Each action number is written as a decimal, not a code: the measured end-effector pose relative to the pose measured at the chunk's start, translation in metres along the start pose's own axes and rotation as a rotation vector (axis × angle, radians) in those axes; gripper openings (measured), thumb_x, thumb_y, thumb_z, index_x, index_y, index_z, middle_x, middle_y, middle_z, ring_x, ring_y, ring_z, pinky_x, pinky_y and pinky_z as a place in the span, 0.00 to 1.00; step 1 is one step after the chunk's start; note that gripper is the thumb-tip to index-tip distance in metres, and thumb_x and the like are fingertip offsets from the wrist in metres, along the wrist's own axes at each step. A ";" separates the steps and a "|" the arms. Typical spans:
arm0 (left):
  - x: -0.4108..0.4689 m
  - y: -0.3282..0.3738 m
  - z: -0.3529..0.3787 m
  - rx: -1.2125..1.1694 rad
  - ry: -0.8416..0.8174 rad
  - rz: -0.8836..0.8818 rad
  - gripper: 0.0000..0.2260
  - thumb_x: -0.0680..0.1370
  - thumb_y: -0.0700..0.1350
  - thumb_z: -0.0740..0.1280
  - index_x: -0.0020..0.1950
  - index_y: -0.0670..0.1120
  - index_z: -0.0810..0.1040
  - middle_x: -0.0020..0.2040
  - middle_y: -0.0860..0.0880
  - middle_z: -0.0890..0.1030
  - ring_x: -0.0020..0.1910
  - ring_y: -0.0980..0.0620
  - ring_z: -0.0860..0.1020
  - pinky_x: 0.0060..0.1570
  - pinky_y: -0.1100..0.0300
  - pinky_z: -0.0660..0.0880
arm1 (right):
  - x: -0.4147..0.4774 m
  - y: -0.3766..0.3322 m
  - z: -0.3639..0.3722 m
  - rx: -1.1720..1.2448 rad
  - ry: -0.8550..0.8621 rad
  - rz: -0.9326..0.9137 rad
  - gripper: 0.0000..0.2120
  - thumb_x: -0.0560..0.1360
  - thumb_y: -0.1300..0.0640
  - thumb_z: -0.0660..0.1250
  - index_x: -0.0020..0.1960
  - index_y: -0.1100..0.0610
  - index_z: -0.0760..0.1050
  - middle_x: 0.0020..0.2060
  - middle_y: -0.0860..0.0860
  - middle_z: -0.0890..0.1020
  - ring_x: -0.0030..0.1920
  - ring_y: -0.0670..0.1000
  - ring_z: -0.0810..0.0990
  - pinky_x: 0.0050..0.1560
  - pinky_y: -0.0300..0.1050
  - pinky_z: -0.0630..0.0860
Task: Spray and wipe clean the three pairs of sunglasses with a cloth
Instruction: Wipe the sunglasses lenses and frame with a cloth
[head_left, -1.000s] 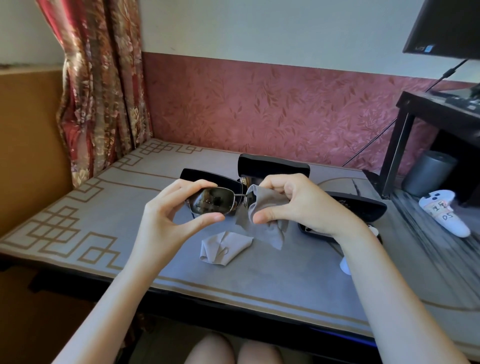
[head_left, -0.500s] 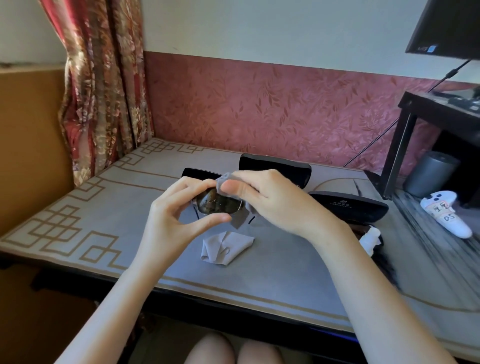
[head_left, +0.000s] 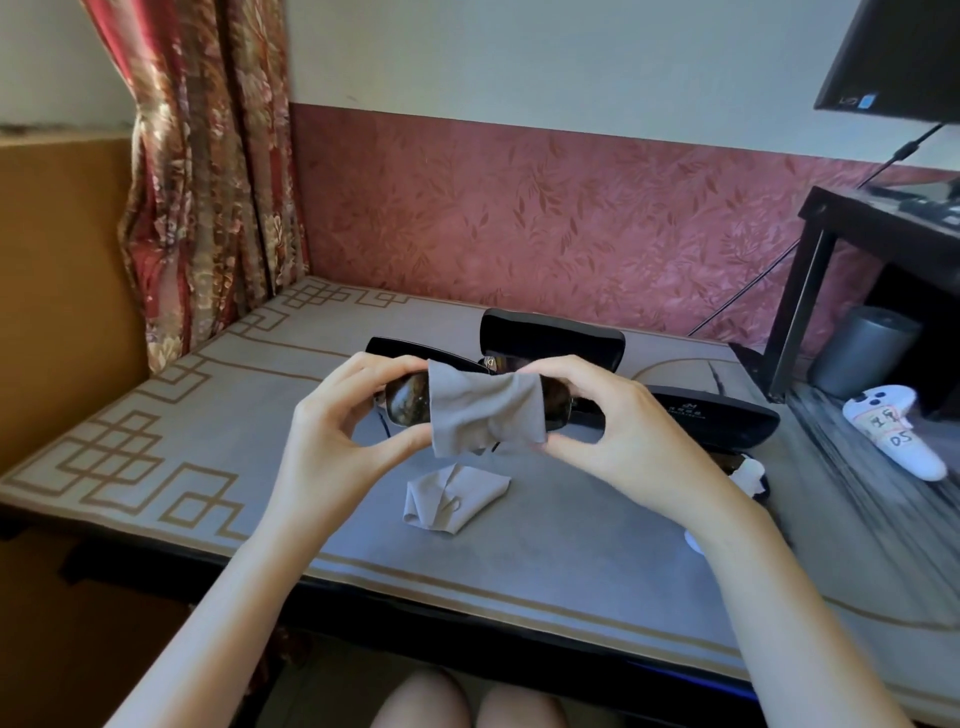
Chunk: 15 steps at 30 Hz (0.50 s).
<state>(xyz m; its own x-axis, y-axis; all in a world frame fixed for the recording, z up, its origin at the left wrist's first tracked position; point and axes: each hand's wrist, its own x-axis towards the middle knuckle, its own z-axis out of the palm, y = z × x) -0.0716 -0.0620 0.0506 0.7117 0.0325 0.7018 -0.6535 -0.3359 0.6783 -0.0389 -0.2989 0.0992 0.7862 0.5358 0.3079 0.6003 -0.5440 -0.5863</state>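
Note:
I hold a pair of dark sunglasses (head_left: 408, 404) up over the table. My left hand (head_left: 337, 431) pinches its left lens between thumb and fingers. A grey cloth (head_left: 483, 410) drapes over the middle of the frame. My right hand (head_left: 608, 421) pinches the right lens together with the cloth's edge. A second grey cloth (head_left: 452, 499) lies crumpled on the table below. Part of another pair of sunglasses (head_left: 501, 362) shows in an open black case (head_left: 550, 335) behind my hands.
Two more black cases lie on the grey table mat (head_left: 519, 561): one (head_left: 395, 347) behind my left hand, one (head_left: 727, 421) beside my right wrist. A white object (head_left: 748, 475) sits near that wrist. A white game controller (head_left: 893, 431) lies at right by a black stand.
My right hand has moved from the left lens to the right end of the sunglasses, spreading the cloth across the frame. My left hand kept its hold.

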 end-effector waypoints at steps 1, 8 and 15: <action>0.000 0.000 0.000 -0.004 -0.007 -0.005 0.18 0.69 0.47 0.73 0.59 0.52 0.78 0.51 0.54 0.79 0.51 0.57 0.77 0.51 0.67 0.72 | -0.001 0.001 0.001 0.028 0.029 -0.007 0.23 0.73 0.59 0.73 0.64 0.45 0.74 0.58 0.36 0.78 0.61 0.37 0.75 0.60 0.31 0.68; -0.001 0.004 -0.003 0.008 -0.025 -0.032 0.17 0.69 0.48 0.73 0.58 0.55 0.78 0.51 0.54 0.79 0.52 0.56 0.78 0.52 0.67 0.72 | -0.004 0.004 0.005 0.183 0.095 -0.047 0.20 0.71 0.62 0.75 0.59 0.47 0.76 0.55 0.35 0.80 0.57 0.33 0.76 0.58 0.24 0.66; 0.007 0.016 -0.026 0.041 -0.175 -0.146 0.23 0.66 0.55 0.74 0.59 0.54 0.76 0.59 0.55 0.79 0.63 0.57 0.75 0.67 0.63 0.68 | -0.007 0.014 0.009 0.230 0.158 -0.069 0.22 0.71 0.69 0.73 0.59 0.50 0.78 0.55 0.39 0.82 0.58 0.37 0.78 0.58 0.27 0.68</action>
<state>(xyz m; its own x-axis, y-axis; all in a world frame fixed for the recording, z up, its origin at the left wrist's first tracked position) -0.0833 -0.0428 0.0723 0.8341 -0.0785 0.5460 -0.5317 -0.3781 0.7579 -0.0373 -0.3040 0.0818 0.7686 0.4492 0.4555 0.6183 -0.3390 -0.7091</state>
